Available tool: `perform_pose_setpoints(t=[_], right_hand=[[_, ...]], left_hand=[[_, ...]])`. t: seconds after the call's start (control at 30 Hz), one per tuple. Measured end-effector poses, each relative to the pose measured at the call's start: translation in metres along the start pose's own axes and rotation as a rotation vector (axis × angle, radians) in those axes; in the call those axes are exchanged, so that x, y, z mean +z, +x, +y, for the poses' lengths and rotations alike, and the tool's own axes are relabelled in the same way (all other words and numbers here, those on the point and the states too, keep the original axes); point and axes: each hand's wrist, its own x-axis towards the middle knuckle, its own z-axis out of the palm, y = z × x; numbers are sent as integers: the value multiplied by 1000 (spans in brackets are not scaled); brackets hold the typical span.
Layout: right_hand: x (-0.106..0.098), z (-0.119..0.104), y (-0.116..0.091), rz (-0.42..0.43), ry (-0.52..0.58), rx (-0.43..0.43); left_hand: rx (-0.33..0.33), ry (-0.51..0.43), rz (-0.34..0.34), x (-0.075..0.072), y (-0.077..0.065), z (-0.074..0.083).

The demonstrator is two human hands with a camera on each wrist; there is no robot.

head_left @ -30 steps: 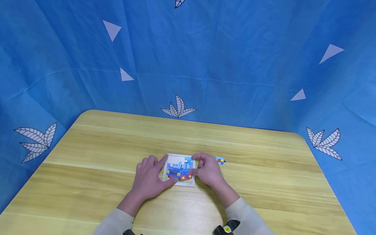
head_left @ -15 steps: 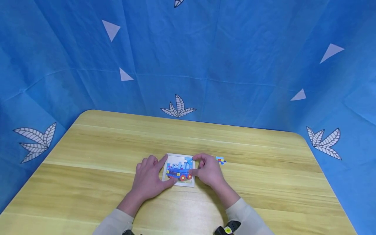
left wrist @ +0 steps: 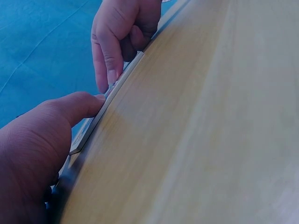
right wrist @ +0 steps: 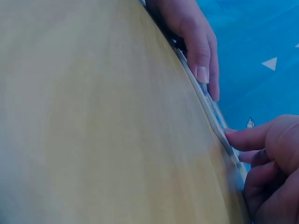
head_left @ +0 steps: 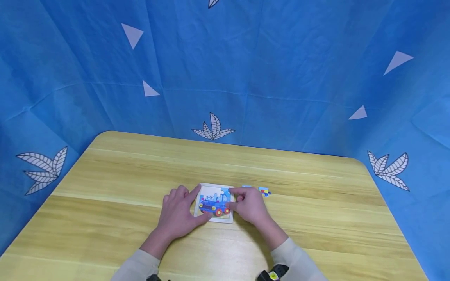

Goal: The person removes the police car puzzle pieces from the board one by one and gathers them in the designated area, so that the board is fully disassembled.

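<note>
A small picture puzzle of a blue truck [head_left: 211, 206] lies in a white square tray [head_left: 225, 221] on the table. My left hand [head_left: 178, 214] holds the tray from the left, index finger at its top left corner and thumb over the bottom edge. From the right, my right hand [head_left: 247, 203] pinches a puzzle piece [head_left: 225, 193] in the upper right part, thumb and index fingertip down on the picture. The upper left of the tray shows white. Both wrist views show the tray [left wrist: 88, 132] edge-on with the thumbs on it; the right hand's other fingers [right wrist: 261, 179] are curled.
Two loose pieces lie right of the tray: a blue one [head_left: 246, 186] partly behind my right hand, and a multicoloured one [head_left: 265, 191]. The wooden table [head_left: 316, 218] reaches back to a blue curtain [head_left: 291, 78].
My right index finger has bent and its knuckles have dropped slightly, so the blue loose piece behind them now shows. My left hand and the tray have stayed in place.
</note>
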Motion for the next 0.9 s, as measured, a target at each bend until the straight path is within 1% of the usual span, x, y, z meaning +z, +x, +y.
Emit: perform_pose_setpoints(t=[0.1, 0.27, 0.53, 0.63, 0.9], right_hand=[[-1, -1, 2, -8, 24, 27], [-2, -4, 4, -6, 96, 93], [-1, -5, 6, -2, 298, 201], [-1, -4, 6, -3, 348, 217], [0, -3, 8, 8, 409, 219]], left_hand=[[2, -3, 4, -1, 0, 1], [-2, -14, 8, -1, 0, 2], [-1, -15, 10, -2, 0, 2], [0, -9, 8, -2, 0, 2], [4, -10, 6, -2, 0, 1]])
